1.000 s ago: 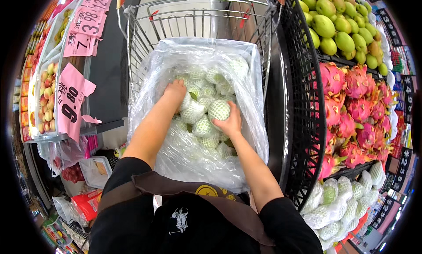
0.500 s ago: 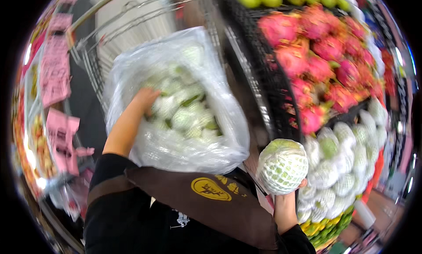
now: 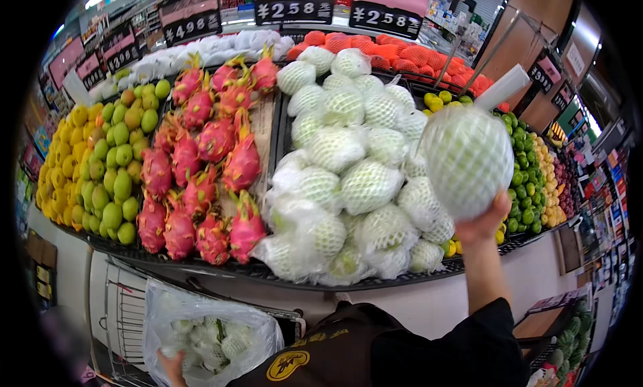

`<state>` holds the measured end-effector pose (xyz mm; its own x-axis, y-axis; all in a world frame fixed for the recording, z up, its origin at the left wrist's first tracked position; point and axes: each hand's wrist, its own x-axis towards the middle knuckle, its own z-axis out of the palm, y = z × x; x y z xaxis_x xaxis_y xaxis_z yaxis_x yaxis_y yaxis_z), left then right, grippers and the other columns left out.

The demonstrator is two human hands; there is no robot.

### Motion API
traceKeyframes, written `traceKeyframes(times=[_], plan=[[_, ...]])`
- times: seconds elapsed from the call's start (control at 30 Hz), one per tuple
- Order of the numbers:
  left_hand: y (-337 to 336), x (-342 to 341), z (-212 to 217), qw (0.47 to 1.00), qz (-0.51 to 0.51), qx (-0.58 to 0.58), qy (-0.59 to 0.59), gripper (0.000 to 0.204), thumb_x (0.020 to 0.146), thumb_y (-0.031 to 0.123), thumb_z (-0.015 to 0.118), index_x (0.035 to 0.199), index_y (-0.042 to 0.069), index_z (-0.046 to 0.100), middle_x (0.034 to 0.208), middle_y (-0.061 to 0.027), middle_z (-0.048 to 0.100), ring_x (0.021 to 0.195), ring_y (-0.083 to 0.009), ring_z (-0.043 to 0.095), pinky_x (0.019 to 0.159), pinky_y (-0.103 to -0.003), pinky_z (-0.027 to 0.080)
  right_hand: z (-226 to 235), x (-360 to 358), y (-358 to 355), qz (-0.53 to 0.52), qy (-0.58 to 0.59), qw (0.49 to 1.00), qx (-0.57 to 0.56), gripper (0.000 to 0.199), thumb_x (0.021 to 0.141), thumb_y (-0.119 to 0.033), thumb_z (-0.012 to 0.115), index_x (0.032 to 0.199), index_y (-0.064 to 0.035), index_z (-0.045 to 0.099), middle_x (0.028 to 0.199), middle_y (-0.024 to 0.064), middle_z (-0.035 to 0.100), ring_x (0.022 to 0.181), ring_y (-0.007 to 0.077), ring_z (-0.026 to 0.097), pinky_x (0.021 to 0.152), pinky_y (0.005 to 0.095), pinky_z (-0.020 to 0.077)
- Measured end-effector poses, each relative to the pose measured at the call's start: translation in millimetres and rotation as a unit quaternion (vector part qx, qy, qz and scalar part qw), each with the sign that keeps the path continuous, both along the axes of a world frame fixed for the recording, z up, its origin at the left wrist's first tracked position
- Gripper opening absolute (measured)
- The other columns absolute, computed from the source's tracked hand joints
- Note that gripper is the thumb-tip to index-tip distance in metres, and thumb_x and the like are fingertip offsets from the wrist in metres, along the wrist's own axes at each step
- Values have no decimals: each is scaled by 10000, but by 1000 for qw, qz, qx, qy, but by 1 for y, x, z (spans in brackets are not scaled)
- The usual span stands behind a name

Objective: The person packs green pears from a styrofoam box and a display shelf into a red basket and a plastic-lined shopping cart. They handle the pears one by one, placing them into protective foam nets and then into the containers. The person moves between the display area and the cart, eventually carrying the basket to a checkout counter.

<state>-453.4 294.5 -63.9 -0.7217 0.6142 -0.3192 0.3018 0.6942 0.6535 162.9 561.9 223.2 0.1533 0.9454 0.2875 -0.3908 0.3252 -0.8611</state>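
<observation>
My right hand (image 3: 483, 221) is raised at the right, closed around the underside of a large round green fruit in a white foam net (image 3: 469, 162). It is held up beside the heap of similar netted green fruits (image 3: 341, 146), several of them also in clear plastic. Low at the left, my left hand (image 3: 173, 369) is at the inner side of a clear plastic bag (image 3: 258, 320). Its fingers curve around a pale netted fruit, partly hidden, among the netted fruits (image 3: 218, 343) with a few green leaves inside the bag. The bag rests on a metal cart (image 3: 124, 320).
Dragon fruits (image 3: 201, 166), green-brown round fruits (image 3: 114, 166) and yellow fruits (image 3: 67, 159) lie left of the netted heap. Limes (image 3: 526, 192) lie to its right. Red-netted fruits (image 3: 415, 58) and price signs (image 3: 295, 5) stand behind. The display's black front edge (image 3: 301, 280) runs between me and the fruit.
The view has swung up and right to the display. My right hand, still holding the netted fruit, is now raised in front of it. My left hand remains at the bag.
</observation>
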Motion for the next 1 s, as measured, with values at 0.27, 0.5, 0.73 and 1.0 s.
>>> traceKeyframes(times=[0.27,0.5,0.73,1.0], plan=[[138,78,156,713,3,639,-288,638,802,357,579,1289,23,337,1295,-122,403,1200,-265,387,1018,-400,305,30,115,192,-113,-15,988,100,757,643,-148,768,1239,-112,303,1121,76,473,1020,192,498,834,328,447],[355,283,304,660,-193,629,-362,569,817,302,572,1275,41,359,1263,-98,448,1157,-231,439,1006,-394,325,-7,135,325,-128,-158,978,39,851,548,-227,812,1245,-80,347,1123,118,503,996,198,516,815,319,448],[472,434,358,725,-317,538,-291,513,738,214,668,1167,33,451,1068,-73,571,982,-173,556,864,-336,449,-29,126,411,-118,-207,968,73,878,544,-303,803,1263,-71,356,1179,158,491,1065,244,501,876,347,414],[559,498,351,862,-340,364,-96,773,710,295,691,1291,53,242,1076,-136,512,983,-206,537,796,-330,458,-70,146,469,140,-412,895,100,724,865,-474,441,1382,-45,172,1399,203,248,1295,288,261,1037,320,224]])
